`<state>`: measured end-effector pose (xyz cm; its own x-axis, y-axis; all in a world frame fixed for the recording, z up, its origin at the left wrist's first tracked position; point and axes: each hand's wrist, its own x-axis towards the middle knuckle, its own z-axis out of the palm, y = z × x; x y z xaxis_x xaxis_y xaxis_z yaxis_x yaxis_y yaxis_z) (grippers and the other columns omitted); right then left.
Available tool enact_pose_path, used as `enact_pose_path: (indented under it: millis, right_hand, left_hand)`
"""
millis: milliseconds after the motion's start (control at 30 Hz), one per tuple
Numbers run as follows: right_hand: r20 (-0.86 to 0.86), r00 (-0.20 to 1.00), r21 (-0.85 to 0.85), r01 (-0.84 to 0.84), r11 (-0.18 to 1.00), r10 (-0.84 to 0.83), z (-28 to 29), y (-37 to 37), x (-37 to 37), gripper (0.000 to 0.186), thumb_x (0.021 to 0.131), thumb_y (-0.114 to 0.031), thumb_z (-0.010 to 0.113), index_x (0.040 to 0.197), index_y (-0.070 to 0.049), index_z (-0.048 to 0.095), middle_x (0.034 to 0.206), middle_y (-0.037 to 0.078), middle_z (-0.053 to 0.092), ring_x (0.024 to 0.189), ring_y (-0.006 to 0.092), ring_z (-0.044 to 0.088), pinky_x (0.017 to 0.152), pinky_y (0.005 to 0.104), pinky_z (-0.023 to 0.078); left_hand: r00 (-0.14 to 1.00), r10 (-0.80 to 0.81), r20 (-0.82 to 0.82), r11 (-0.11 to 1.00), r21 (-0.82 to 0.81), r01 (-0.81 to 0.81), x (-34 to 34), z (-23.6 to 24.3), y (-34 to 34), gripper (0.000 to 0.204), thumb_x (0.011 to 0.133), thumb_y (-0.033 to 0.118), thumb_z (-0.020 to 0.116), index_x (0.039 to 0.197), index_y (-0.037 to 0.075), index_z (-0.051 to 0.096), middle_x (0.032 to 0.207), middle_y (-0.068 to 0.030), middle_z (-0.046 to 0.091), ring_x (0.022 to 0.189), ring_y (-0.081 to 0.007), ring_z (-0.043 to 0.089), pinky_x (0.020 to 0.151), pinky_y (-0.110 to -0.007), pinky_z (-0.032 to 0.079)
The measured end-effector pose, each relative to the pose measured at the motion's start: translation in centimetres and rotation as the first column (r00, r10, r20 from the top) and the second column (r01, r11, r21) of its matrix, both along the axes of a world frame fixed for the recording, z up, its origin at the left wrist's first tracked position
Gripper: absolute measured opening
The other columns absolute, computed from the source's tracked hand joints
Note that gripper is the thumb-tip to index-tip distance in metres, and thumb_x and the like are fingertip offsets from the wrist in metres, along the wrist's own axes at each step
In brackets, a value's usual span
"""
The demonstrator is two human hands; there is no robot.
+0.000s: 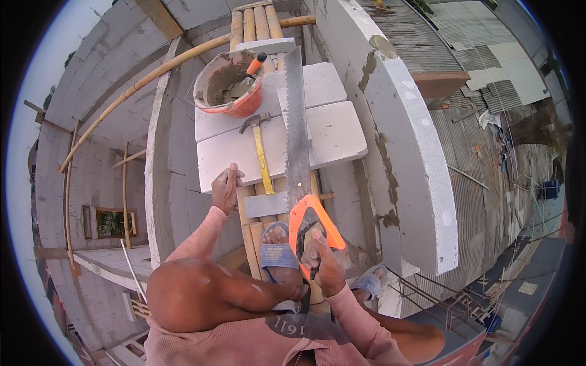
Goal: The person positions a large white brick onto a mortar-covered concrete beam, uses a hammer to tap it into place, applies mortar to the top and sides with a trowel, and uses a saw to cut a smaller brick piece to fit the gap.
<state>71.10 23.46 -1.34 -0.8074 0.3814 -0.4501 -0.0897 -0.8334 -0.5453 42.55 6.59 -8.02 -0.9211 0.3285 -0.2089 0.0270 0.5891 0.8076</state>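
My right hand (325,259) is wrapped round the orange-and-black handle of a hand saw (297,122). Its long grey blade points away from me, over pale lightweight concrete blocks (332,131). I cannot tell whether the blade touches them. My left hand (226,188) hovers by the near left edge of these blocks, fingers curled, with nothing visible in them. To its right, a claw hammer (261,149) with a yellow handle lies with its head on the blocks. Behind the hammer stands a red bucket (235,105) of grey mortar, with an orange-handled tool (256,64) in it.
Bamboo poles (251,235) form the narrow platform under my feet, with a small block piece (267,204) on them. A pale block wall (397,146) rises close on the right; beyond it are lower corrugated roofs (470,177). Another wall edge (162,146) and a slanting bamboo pole (134,85) are on the left.
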Motion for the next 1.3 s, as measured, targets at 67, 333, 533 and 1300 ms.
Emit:
enact_pose_path:
  millis: [67,333,533,1300]
  right_hand:
    - [0.085,0.996,0.245,-0.002,0.97,-0.019,-0.8,-0.4,-0.1,0.02,0.099,-0.016,0.07,0.111,-0.001,0.066,0.081,-0.003,0.061,0.07,0.0067,0.056,0.063,0.026,0.048]
    - [-0.025,1.0,0.999,0.024,0.023,0.012,1.0,-0.8,-4.8,0.054,0.082,-0.008,0.073,0.134,0.001,0.061,0.096,0.014,0.074,0.078,0.0272,0.072,0.066,0.0346,0.056]
    - [0.126,0.93,0.931,0.008,-0.364,0.344,0.3,-2.5,-7.3,0.044,0.082,-0.019,0.07,0.123,-0.004,0.067,0.111,0.01,0.063,0.104,0.0288,0.062,0.088,0.0408,0.053]
    - [0.178,0.984,0.976,-0.176,0.131,0.002,-5.6,5.2,-9.9,0.033,0.095,-0.011,0.066,0.126,0.002,0.064,0.114,0.019,0.059,0.107,0.0364,0.06,0.092,0.0424,0.05]
  left_hand:
    - [0.997,-0.071,0.03,0.948,0.312,0.058,0.7,2.3,3.1,0.066,0.107,0.06,0.037,0.11,0.001,0.068,0.087,-0.006,0.065,0.08,-0.0138,0.062,0.079,-0.031,0.053]
    - [0.95,-0.278,0.144,0.794,0.591,0.143,5.7,14.2,6.6,0.088,0.101,0.074,0.03,0.145,-0.002,0.045,0.12,-0.0119,0.062,0.11,-0.0188,0.06,0.099,-0.034,0.048]
    - [0.979,0.1,0.177,0.839,0.514,-0.179,4.8,12.9,3.0,0.043,0.104,0.024,0.061,0.134,-0.004,0.049,0.119,-0.0104,0.064,0.1,-0.017,0.069,0.084,-0.03,0.06]
    - [0.9,0.112,0.42,0.825,0.465,-0.32,-13.4,-7.3,-4.4,0.063,0.104,0.029,0.06,0.154,0.004,0.03,0.129,-0.0119,0.057,0.107,-0.0225,0.065,0.089,-0.038,0.058]
